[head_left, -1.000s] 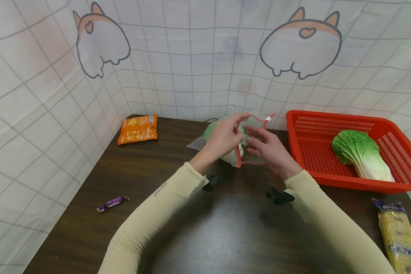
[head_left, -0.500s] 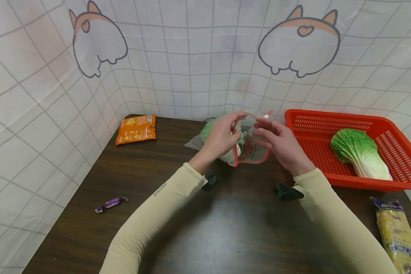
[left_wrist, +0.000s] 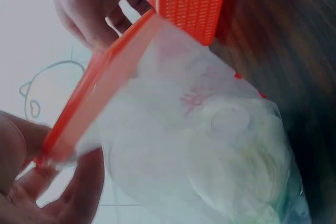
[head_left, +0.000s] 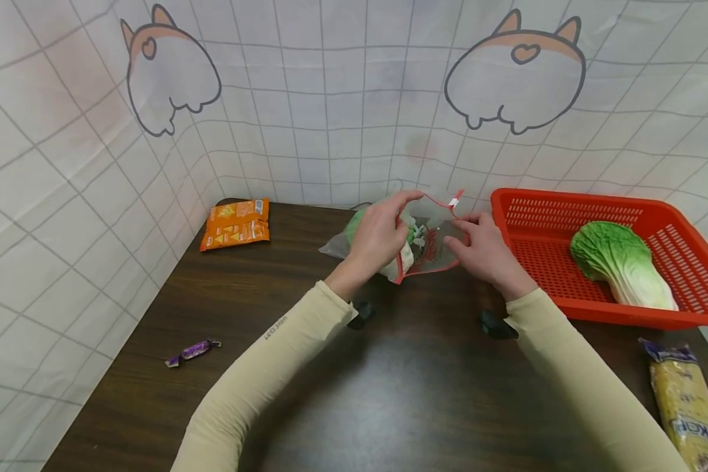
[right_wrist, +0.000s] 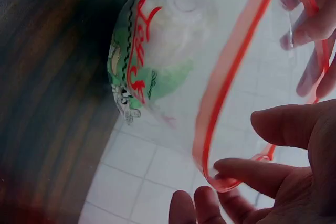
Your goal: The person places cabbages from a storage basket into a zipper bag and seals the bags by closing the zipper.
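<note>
Zip bag: a see-through one point(head_left: 431, 252) with a red-edged mouth, at the back of the table point(head_left: 360, 400), just left of the red basket point(head_left: 613, 315), its mouth gaping between my hands

Inside it: a pale, rounded thing point(left_wrist: 239, 161) with green beside it; the cloudy plastic keeps me from saying what it is

Left hand: mine point(head_left: 379, 235) is closed down to a pinch, thumb and fingers on either side of the red rim point(right_wrist: 226, 85) at the mouth's left

Right hand: mine point(head_left: 486, 252) is half open at the mouth's right side, thumb standing off, index fingertip inside the rim's corner and other fingers outside; whether they pinch the rim I cannot tell

White slider: on the upper rim point(head_left: 453, 204), near my right fingertips

Step at the mouth: I take it I'm spreading and steadying the opening, the pale thing lying within and the zip not yet drawn

Next move at the rim: to my mind it calls for a sure right-hand hold near the slider while my left keeps its pinch, the edges held free of folds so the thin plastic doesn't crumple or slip
</note>
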A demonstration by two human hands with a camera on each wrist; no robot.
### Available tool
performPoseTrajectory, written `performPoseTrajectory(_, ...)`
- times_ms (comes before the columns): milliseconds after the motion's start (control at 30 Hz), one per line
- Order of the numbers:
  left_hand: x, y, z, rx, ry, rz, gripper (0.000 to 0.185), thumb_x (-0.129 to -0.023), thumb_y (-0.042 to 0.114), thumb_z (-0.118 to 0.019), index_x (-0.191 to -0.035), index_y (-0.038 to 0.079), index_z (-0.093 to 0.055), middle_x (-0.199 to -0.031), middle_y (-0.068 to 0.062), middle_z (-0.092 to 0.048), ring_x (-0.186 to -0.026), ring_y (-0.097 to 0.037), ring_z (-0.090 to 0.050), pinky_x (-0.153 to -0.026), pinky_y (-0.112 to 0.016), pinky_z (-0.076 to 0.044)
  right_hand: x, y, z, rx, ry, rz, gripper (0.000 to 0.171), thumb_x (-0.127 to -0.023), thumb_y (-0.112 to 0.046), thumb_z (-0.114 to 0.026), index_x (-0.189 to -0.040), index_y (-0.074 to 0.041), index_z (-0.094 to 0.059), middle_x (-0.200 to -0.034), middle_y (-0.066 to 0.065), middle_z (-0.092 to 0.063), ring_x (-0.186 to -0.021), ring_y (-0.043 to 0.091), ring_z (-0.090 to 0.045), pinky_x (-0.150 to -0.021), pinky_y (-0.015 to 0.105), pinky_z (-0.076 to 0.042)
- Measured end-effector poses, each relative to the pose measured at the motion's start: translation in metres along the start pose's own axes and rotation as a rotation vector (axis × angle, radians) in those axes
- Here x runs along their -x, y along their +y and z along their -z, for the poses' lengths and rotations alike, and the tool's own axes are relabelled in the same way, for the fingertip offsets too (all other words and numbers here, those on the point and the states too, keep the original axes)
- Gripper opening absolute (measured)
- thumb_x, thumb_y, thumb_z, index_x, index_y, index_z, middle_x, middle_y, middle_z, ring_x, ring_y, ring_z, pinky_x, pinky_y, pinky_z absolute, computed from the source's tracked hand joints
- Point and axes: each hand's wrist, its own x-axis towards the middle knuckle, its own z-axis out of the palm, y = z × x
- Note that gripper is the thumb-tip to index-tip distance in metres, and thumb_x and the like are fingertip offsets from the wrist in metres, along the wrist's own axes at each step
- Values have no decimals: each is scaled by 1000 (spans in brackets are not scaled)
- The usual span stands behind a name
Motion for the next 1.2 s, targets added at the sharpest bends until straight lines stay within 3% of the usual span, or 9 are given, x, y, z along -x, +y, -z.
performPoseTrajectory(67, 0, 3, 1, -59, 18, 21, 60, -85, -10, -48, -135, 23, -59, -79, -5, -60, -50, -12, -24, -46, -24, -22, -1, -1, 1, 31, 10, -7, 55, -97, -22, -52, -138, 14, -44, -134, 30, -34, -118, 42, -36, -92, 53, -39)
performPoseTrajectory(133, 0, 5, 2, -105, 32, 29, 62, -85, -9, -47, -135, 26, -60, -94, -1, -67, -50, -12, -24, -45, -24, -22, -2, -2, 4, 41, 16, -7, 55, -97, -23, -51, -137, 15, -45, -134, 30, -34, -118, 42, -36, -93, 53, -39)
performPoseTrajectory(267, 0, 5, 3, -125, 12, 10, 63, -85, -8, -48, -136, 27, -59, -96, 1, -67, -52, -12, -26, -45, -23, -21, -2, -1, 11, 3, -30, 12, 55, -99, -25, -51, -137, 14, -46, -134, 30, -34, -115, 41, -37, -91, 52, -39)
performPoseTrajectory(400, 0, 2, 1, -91, -31, -22, 61, -86, -7, -49, -138, 24, -58, -90, 1, -62, -53, -11, -28, -47, -23, -23, -1, 6, 23, -130, -124, 13, 51, -101, -30, -52, -138, 5, -51, -134, 23, -40, -115, 36, -40, -91, 50, -41)
performPoseTrajectory(567, 2, -1, -2, -48, -61, -31, 61, -86, -8, -48, -139, 23, -57, -75, -1, -58, -50, -11, -21, -46, -22, -21, -1, 23, 50, -322, -163, -77, 54, -99, -43, -52, -141, -8, -50, -144, 14, -41, -125, 36, -44, -106, 54, -34)
performPoseTrajectory(633, 3, -2, -4, -29, -69, -27, 62, -87, -9, -47, -138, 23, -56, -63, -3, -48, -50, -10, -18, -46, -22, -20, -2, 31, 62, -368, -143, -112, 59, -99, -47, -51, -143, -8, -46, -148, 14, -37, -128, 38, -43, -109, 55, -30)
performPoseTrajectory(800, 6, -4, -9, 20, -82, -31, 61, -87, -10, -46, -139, 22, -56, -67, 0, -49, -49, -10, -18, -46, -21, -19, -5, 59, 95, -396, -26, -212, 65, -97, -54, -47, -150, -16, -39, -153, 10, -31, -133, 35, -36, -111, 53, -29)
performPoseTrajectory(1033, 13, -5, -17, 38, -109, -38, 60, -88, -9, -47, -140, 20, -55, -60, -1, -46, -47, -10, -20, -45, -21, -20, -2, 113, 131, -414, 92, -308, 68, -97, -52, -43, -155, -18, -29, -154, 5, -28, -142, 21, -28, -110, 32, -34)
performPoseTrajectory(1200, 17, -6, -18, 55, -110, -25, 61, -87, -9, -47, -140, 21, -55, -59, 1, -44, -47, -9, -19, -45, -21, -20, 4, 152, 148, -357, 181, -415, 74, -98, -53, -38, -157, -12, -20, -162, 10, -14, -146, 33, -21, -113, 46, -26)
